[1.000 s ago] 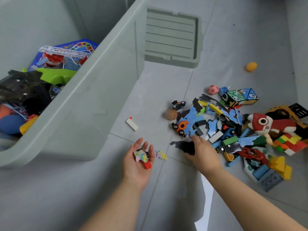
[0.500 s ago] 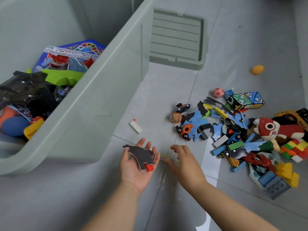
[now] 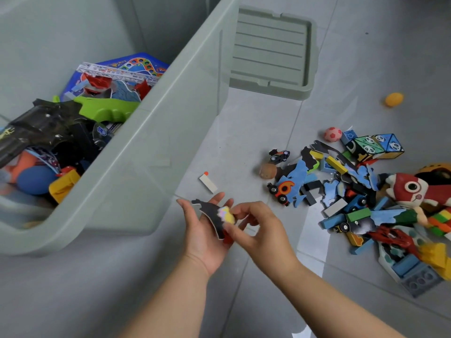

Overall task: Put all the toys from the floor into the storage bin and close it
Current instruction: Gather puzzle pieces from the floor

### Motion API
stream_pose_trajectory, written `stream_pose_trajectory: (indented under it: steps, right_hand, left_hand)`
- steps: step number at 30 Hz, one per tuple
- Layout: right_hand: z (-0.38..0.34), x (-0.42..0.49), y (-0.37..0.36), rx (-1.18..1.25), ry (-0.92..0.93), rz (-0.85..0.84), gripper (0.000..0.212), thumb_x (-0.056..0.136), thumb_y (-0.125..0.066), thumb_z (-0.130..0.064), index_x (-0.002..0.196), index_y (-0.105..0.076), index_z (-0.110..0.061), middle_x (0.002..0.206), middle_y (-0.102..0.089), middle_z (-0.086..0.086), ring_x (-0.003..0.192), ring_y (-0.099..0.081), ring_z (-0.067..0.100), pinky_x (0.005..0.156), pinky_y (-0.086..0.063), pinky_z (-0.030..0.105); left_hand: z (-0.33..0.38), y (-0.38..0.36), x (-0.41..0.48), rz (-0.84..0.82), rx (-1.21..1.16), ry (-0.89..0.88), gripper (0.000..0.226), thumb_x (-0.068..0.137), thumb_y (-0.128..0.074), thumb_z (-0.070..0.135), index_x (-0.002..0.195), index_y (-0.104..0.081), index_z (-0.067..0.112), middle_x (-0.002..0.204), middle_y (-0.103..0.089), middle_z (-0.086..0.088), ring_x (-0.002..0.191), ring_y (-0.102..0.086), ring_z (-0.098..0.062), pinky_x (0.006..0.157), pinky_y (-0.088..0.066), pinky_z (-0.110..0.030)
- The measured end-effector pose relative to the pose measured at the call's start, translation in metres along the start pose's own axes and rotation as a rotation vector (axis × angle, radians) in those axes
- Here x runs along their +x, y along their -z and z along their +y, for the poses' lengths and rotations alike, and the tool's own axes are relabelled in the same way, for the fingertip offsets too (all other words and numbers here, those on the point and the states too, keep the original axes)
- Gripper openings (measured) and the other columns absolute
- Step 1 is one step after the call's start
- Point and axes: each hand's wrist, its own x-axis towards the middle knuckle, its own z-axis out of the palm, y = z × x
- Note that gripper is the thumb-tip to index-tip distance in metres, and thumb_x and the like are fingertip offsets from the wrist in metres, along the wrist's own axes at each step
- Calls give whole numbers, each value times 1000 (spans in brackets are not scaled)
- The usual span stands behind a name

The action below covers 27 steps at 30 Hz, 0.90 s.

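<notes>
On the grey tiled floor [image 3: 256,123] beside the storage bin [image 3: 156,113], we find the right hand [image 3: 263,230] pinching a small pastel piece [image 3: 227,214], newly lifted, onto the black puzzle piece [image 3: 211,213] resting in the flat, upturned left hand [image 3: 205,235], while the toy pile [image 3: 353,191] farther from the bin still waits.

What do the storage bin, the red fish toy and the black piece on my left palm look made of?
Storage bin: moulded plastic, pale green, smooth with a soft sheen. Red fish toy: probably stuffed fabric, from its rounded, soft-looking body. Black piece: likely foam or card; thin, flat-cut, dull.
</notes>
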Motion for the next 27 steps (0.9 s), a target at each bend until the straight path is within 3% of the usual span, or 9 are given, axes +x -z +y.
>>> stream_pose_trajectory:
  steps: [2,5,10,12,15,18,22,24,27]
  right_hand:
    - [-4,8,-1,-10,53,-4,22,72,-71,-39,87,-55,-42,86,-53,-13,81,-51,-2,73,-37,8]
    - [4,43,2,-162,30,49,12,86,-63,-28,97,-62,-25,96,-54,-3,80,-50,1,75,-42,20]
    - [13,100,-38,-561,40,-262,48,88,-56,-22,133,-40,-18,133,-40,9,120,-39,27,92,-38,33]
    - [15,106,-55,-692,120,-375,44,89,-50,-14,132,-40,-19,136,-36,8,122,-35,28,88,-42,36]
    - [32,103,-60,-843,247,-460,27,91,-42,-5,114,-55,-9,131,-40,9,113,-43,30,82,-47,37]
    - [44,93,-41,-650,189,-325,18,85,-52,-3,97,-64,-5,114,-54,10,101,-55,31,75,-44,29]
    - [4,45,1,-38,41,-7,18,80,-66,-5,93,-59,-16,94,-62,-5,83,-61,9,77,-52,27]
    - [-27,21,14,61,153,-15,21,79,-68,-19,98,-59,-21,97,-63,-9,91,-59,5,80,-49,21]
    - [-67,10,27,-13,364,31,30,87,-50,-38,115,-57,-29,120,-55,-17,122,-46,4,102,-34,22]
  left_hand:
    - [1,-5,-2,-20,-6,-29,74,60,-43,76,98,-64,17,102,-66,-11,92,-65,-28,87,-51,-41]
    - [8,0,-6,2,-21,-80,49,76,-49,61,88,-59,14,95,-65,-10,82,-66,-26,76,-56,-40]
    - [25,27,-24,69,11,-96,41,72,-54,54,80,-57,15,95,-66,-9,79,-71,-27,77,-56,-41]
    - [29,29,-32,81,14,-108,44,72,-53,55,84,-60,14,97,-66,-10,83,-71,-29,80,-53,-44]
    - [31,22,-38,73,25,-127,45,84,-45,54,104,-63,18,112,-63,-9,100,-64,-30,82,-50,-43]
    - [29,15,-36,54,37,-131,42,91,-37,52,114,-61,25,119,-60,-6,104,-61,-28,83,-50,-42]
    - [15,-9,-31,7,66,-128,50,89,-36,58,121,-57,28,116,-65,-6,96,-66,-24,80,-53,-40]
    - [8,-38,-35,-54,95,-137,56,83,-38,63,120,-59,28,100,-72,-3,89,-70,-20,77,-53,-37]
    - [2,-92,-57,-191,115,-154,54,73,-44,65,101,-64,23,87,-71,1,87,-68,-15,82,-48,-33]
